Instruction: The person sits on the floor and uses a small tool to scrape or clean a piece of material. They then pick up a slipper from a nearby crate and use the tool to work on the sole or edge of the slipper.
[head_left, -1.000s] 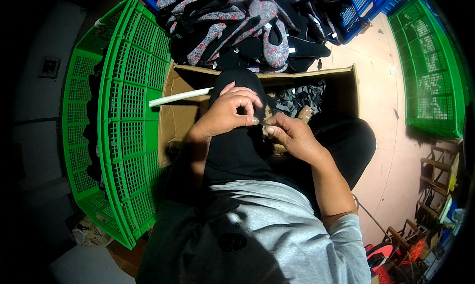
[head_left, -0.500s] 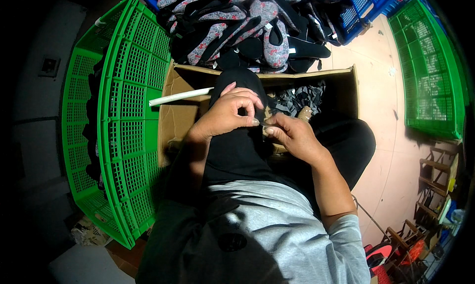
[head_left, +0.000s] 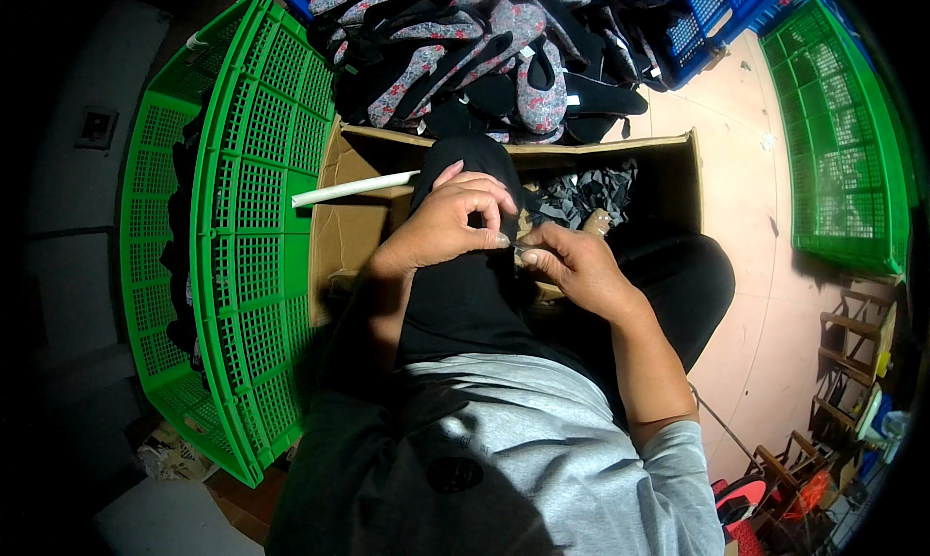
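Observation:
Over my black-clad left knee, my two hands meet almost fingertip to fingertip. My right hand (head_left: pixel 578 267) pinches a small dark piece (head_left: pixel 516 248) between thumb and forefinger; it is too small to name. At the left side of that piece is my left hand (head_left: pixel 448 225), its thumb and forefinger curled into a closed loop and the other fingers folded on the knee. Whether the left fingertips also grip the piece is hard to see. Below the hands stands an open cardboard box (head_left: pixel 347 229) holding dark grey scraps (head_left: pixel 586 196).
A pale tube (head_left: pixel 354 189) juts over the box's left side. Green crates stand at the left (head_left: pixel 254 256) and right (head_left: pixel 841 149). Beyond the box lies a heap of floral and black shoe uppers (head_left: pixel 504 57), with a blue crate (head_left: pixel 699 18) beside it. A wooden rack (head_left: pixel 857 348) stands at far right.
The fingertips of my right hand have shifted very slightly around the small dark piece. Both arms and everything around them look the same.

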Demonstrator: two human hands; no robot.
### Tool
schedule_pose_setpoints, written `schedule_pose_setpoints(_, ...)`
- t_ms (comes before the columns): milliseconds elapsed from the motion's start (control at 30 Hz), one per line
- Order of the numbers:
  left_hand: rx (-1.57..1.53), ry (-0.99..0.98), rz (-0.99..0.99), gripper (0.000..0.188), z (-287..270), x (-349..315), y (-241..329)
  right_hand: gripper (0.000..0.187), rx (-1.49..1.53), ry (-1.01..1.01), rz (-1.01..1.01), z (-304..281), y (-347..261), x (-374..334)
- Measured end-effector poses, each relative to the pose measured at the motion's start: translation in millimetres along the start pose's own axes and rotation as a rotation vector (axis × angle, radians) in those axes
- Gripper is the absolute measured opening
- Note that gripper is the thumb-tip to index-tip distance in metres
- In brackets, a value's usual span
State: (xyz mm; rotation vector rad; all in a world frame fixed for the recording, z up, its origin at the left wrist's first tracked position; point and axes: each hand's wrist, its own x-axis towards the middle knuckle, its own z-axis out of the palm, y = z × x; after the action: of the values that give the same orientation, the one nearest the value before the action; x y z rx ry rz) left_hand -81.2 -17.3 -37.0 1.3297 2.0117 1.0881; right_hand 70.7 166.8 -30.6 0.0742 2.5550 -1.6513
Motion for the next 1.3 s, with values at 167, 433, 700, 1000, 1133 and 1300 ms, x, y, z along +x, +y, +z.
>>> schedule_pose_setpoints(167,-0.009,-0.001,-0.001,0.02,-0.6,-0.1,2.0,0.023,-0.007,0.0,-0.008,-0.3,0.1,0.2)
schedule_pose_setpoints(433,-0.021,0.007,0.012,0.02,0.8,-0.1,-0.2,0.023,-0.008,-0.002,-0.015,-1.2,-0.5,0.2)
schedule_pose_setpoints(700,-0.013,-0.002,0.031,0.02,-0.2,-0.3,1.0,0.023,0.004,-0.011,-0.021,0.4,3.1,0.2)
schedule_pose_setpoints(1000,0.041,0.033,0.05,0.019,3.5,-0.6,0.3,0.023,0.017,-0.018,0.008,-1.9,0.3,-0.2)
schedule_pose_setpoints(1133,0.048,0.049,0.044,0.019,4.1,-1.1,2.1,0.023,0.027,-0.026,0.017,-2.2,0.0,0.1)
schedule_pose_setpoints(1300,0.059,0.069,0.041,0.019,5.8,-0.9,2.2,0.022,0.071,-0.033,0.025,-1.9,1.7,-0.1)
